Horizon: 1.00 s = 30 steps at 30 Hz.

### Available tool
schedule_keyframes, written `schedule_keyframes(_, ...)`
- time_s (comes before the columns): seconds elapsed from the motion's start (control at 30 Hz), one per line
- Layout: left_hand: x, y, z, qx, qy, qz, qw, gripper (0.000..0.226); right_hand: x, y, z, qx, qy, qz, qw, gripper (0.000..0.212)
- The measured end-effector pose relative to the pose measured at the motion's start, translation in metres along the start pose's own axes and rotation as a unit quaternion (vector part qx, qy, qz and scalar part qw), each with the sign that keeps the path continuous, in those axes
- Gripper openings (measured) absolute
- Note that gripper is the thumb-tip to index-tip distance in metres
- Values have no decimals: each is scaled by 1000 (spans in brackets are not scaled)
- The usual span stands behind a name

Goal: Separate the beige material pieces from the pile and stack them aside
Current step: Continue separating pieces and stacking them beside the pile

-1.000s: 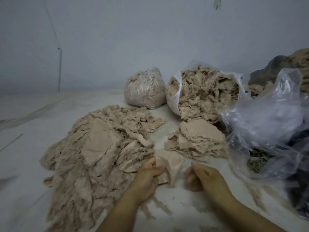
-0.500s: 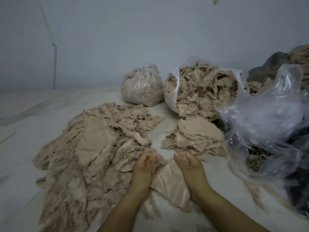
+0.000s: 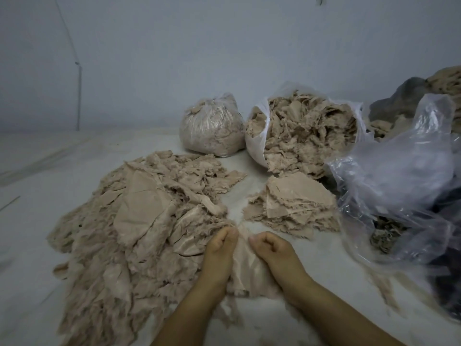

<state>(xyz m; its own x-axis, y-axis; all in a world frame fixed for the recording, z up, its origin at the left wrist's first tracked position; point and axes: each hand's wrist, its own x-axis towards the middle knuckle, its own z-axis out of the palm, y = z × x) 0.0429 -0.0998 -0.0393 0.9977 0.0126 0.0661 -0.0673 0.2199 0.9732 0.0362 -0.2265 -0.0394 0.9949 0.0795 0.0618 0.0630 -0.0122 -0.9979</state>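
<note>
Scraps of beige material fill the pile at my left; beside it, my left hand and right hand pinch one beige piece between them, with the sorted stack lying beyond, right.

Both forearms bare up to the frame edge, no sleeve showing. Left hand and right hand: no gloves, rings, watch or bands. Short plain fingernails, no polish visible. Nothing else of the person in view.
</note>
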Motion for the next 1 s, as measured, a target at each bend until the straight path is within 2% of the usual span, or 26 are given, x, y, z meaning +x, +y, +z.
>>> schedule_keyframes(0.13,-1,3,-3,-1,-44,-10,999,24,-1,-2,-3,-9,-47,-26,999,21)
schedule_keyframes(0.23,2,1,-3,20,22,-14,999,26,1,-5,-5,-20,-57,-32,998,20)
schedule_keyframes(0.33,4,0,-2,-12,39,-44,998,24,4,-5,-6,-28,-58,-32,997,19)
schedule_keyframes(0.43,5,2,-8,-39,-15,-66,997,28,3,-4,-9,-10,-67,-9,998,18)
schedule_keyframes(0.53,4,3,-10,-3,-54,-51,997,23,1,-3,-11,0,-91,6,996,16)
schedule_keyframes(0.7,6,0,-7,48,43,-3,998,30,1,0,-8,-45,-76,-19,996,27)
schedule_keyframes(0.8,8,-2,-6,57,65,-17,996,35,-1,0,-7,-41,-61,-31,997,21)
schedule_keyframes(1.0,12,-8,-2,37,110,-32,993,36,-4,0,3,-24,-37,-85,995,26)
